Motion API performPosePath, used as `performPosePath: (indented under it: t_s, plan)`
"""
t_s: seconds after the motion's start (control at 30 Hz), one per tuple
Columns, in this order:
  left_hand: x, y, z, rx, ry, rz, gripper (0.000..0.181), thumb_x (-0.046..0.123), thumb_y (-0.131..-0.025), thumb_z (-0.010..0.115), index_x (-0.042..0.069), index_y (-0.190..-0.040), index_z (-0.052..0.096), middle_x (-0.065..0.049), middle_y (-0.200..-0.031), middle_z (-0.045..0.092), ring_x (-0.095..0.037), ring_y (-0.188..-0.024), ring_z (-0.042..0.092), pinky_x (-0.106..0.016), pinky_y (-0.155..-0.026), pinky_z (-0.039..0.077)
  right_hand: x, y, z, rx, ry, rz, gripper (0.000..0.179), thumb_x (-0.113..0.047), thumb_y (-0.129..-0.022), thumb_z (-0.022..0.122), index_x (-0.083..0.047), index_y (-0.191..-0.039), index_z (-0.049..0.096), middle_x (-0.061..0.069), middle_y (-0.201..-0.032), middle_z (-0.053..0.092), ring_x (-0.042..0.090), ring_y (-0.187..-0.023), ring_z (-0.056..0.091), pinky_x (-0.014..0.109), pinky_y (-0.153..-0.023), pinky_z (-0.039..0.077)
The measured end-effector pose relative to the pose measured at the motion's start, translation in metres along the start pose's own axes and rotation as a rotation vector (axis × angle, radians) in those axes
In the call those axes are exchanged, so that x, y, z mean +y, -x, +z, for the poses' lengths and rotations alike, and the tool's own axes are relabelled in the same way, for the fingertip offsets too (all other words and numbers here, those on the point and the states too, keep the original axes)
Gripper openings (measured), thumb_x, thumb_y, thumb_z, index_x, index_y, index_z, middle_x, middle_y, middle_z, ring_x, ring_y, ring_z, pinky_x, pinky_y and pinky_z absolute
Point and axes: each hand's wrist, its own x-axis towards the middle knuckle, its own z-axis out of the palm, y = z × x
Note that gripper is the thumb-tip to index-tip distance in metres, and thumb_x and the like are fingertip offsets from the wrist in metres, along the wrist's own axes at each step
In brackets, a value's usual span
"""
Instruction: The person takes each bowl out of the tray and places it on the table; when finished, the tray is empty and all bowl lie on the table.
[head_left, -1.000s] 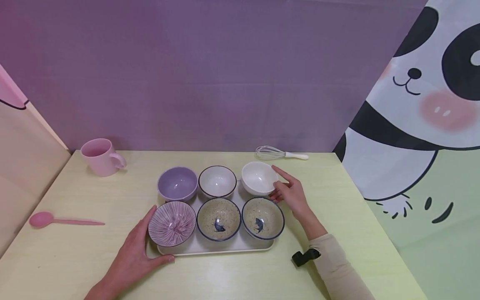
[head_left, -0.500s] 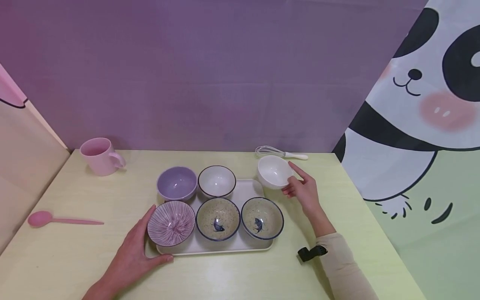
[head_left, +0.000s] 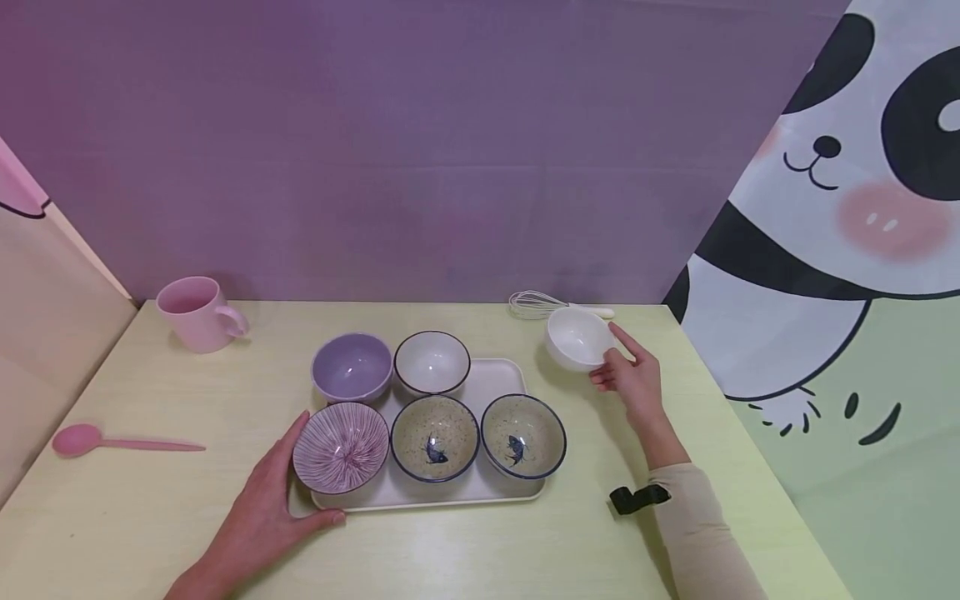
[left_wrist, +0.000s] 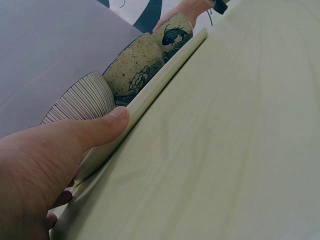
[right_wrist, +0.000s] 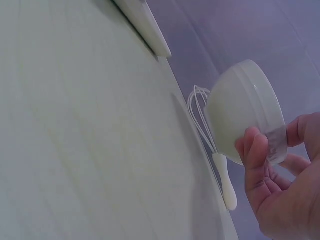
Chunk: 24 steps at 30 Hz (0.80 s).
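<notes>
My right hand [head_left: 632, 383] pinches a plain white bowl [head_left: 577, 340] by its right side, off the tray and over the table's back right. In the right wrist view the bowl [right_wrist: 245, 112] hangs above the tabletop, thumb and fingers at its rim. My left hand [head_left: 258, 504] grips the front left corner of the white tray [head_left: 495, 377], thumb along its front edge. On the tray stand a purple bowl [head_left: 352, 369], a dark-rimmed white bowl [head_left: 432, 362], a striped bowl [head_left: 342, 448] and two speckled bowls with blue fish [head_left: 435, 439].
A white-handled whisk [head_left: 538, 305] lies at the table's back edge, partly behind the held bowl. At the back left stands a pink mug [head_left: 197, 315]. A pink spoon [head_left: 78, 440] lies on the left. Purple cloth [head_left: 405, 167] rises behind the table [head_left: 480, 550].
My right hand has lifted the white bowl from the tray's back right corner and carried it to the right and slightly back. My left hand has stayed at the tray.
</notes>
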Motion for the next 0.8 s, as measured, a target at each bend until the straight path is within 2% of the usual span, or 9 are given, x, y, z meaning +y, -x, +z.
performPosePath:
  t_s: [0.4,0.8]
  plan:
    - [0.002,0.000,-0.001,-0.011,0.013,-0.019,0.141,0.048,-0.074,0.104,0.025,-0.180,0.013,-0.024,-0.178,0.031,-0.057,-0.157,0.035,-0.081,-0.123,0.034,0.001,-0.008,-0.025,0.131,0.000,-0.006,0.064,-0.006,-0.104,0.049,-0.013,-0.168,0.051,-0.003,-0.061,0.073,0.005,-0.049,0.069,0.017,-0.050,0.060]
    - [0.000,0.000,0.001,-0.002,0.003,-0.005,0.141,0.047,-0.074,0.104,0.021,-0.180,0.014,-0.027,-0.176,0.032,-0.057,-0.156,0.036,-0.081,-0.122,0.035,0.004,-0.018,-0.049,0.215,-0.044,0.064,0.066,-0.009,-0.105,0.048,-0.016,-0.170,0.046,-0.001,-0.060,0.073,0.007,-0.048,0.069,0.019,-0.049,0.061]
